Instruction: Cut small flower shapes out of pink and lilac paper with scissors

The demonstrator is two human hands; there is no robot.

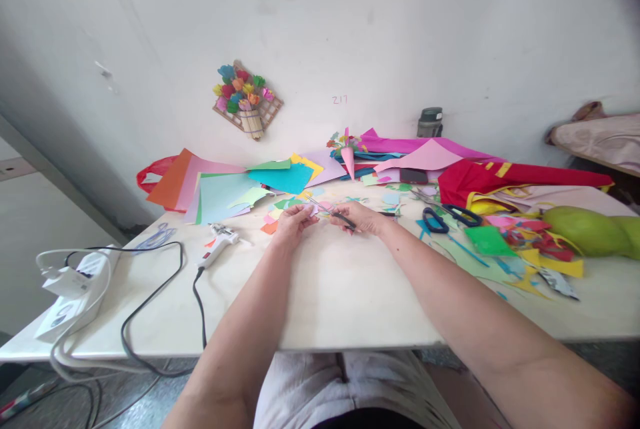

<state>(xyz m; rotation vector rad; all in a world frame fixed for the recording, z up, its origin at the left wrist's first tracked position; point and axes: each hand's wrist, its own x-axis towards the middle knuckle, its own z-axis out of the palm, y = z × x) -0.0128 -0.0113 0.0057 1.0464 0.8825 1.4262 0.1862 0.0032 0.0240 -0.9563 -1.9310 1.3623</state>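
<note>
At the middle of a pale table (345, 296), two bare hands meet close together over a scatter of coloured paper scraps (273, 222), both forearms reaching forward from the wearer's body. The right hand (361, 217) is curled closed around the dark handles of some small scissors (345, 220); how the fingers sit in the loops is too small to tell. The left hand (296, 224) is nearly closed, thumb and fingertips pinched together on a small pale piece of paper (313, 210), which looks lilac or white. What matters most is how these two things lie to each other. The long axis of the scissors runs slantwise, handles to the right and nearer the body, blades pointing left and away, toward the wall. From the right hand, then, the paper lies straight to the left, at the left hand's fingertips, and the blades stretch across the short space between, their tips just beyond those fingers. Whether the blades touch the paper, or how wide they are parted, cannot be made out. The left hand is nearer the paper; the right is nearer the scissors. Well off to the left rests a white glue gun (219, 246); to the right, past the right hand, lie larger scissors with dark blue handles (443, 206).
</note>
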